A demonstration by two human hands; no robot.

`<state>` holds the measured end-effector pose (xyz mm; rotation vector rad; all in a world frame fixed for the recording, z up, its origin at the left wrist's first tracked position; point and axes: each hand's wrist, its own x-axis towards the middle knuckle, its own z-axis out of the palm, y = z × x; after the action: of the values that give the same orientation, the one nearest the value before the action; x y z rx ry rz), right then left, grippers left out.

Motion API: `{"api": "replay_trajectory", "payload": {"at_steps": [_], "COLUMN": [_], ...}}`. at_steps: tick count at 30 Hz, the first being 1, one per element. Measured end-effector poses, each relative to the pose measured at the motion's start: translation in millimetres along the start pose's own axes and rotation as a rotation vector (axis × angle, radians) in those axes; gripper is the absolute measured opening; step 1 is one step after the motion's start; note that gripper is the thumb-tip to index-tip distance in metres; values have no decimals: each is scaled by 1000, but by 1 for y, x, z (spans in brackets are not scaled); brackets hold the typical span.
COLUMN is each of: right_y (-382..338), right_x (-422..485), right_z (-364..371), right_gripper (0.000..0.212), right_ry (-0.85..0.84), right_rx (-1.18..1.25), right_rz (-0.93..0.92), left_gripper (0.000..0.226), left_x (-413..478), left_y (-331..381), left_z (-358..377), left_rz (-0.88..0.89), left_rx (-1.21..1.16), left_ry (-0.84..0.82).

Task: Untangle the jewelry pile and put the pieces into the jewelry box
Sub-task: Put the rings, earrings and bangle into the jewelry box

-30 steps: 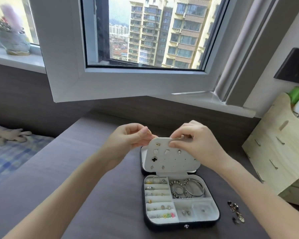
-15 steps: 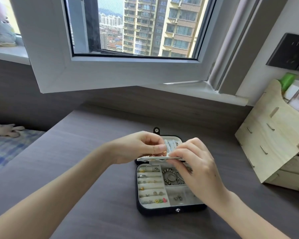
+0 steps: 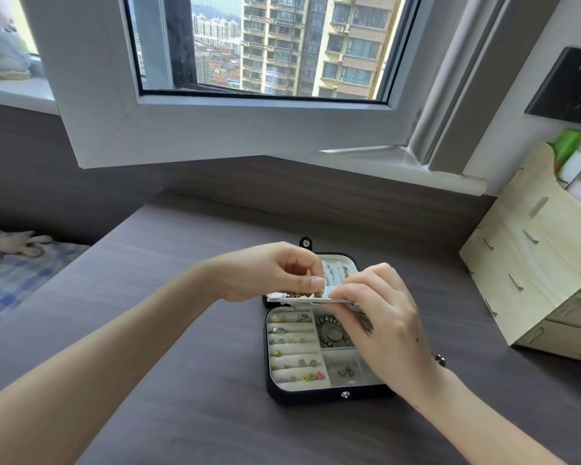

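The black, rounded-square jewelry box (image 3: 316, 394) lies open on the grey wood-grain tabletop (image 3: 182, 330), low and right of centre in the frame, its white compartments already holding rings, studs and beaded bracelets. Across it, the white perforated earring panel (image 3: 302, 299) is held nearly flat and seen edge-on.

The right hand (image 3: 383, 323) has its fingers curled and clamped on the panel's right edge. The left hand (image 3: 269, 273) has thumb and forefinger pressed together on what looks like a small gold earring (image 3: 320, 291) at the panel's top face.

The likely trouble is the post missing its hole. The piece could then slip from the pinch and drop into the wrong compartment, or bounce onto the tabletop. If the right hand tilts or flexes the panel, studs already seated could work loose. A small dark metal piece (image 3: 440, 360) beside the right wrist could be knocked away.
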<state>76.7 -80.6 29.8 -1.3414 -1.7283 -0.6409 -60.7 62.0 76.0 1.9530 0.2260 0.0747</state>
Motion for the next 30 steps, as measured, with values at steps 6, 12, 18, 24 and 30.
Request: {"api": "replay_trajectory", "payload": {"at_steps": [6,12,18,24,30], "right_y": [-1,-3,-7,-7,-7], "right_x": [-1,-1,0,1,2], "right_z": [1,2,4,6,7], "right_gripper": [19,18,13,14,17], "right_ry": [1,14,35,45,70], "right_rx": [-14,-24,-70,-96,-98], "right_rz": [-2,-3,-4,-14,-42], "left_gripper": [15,16,25,22,28], "left_x": [-1,3,6,8,13], "left_y": [4,21,34,38,43], "left_z": [-5,-9,-8,-2,-4], "left_rz": [-3,-29,-88,-184,-268], "left_rx": [84,327,562,557,581], "left_ry": [-14,-66,-131,-136,-236]}}
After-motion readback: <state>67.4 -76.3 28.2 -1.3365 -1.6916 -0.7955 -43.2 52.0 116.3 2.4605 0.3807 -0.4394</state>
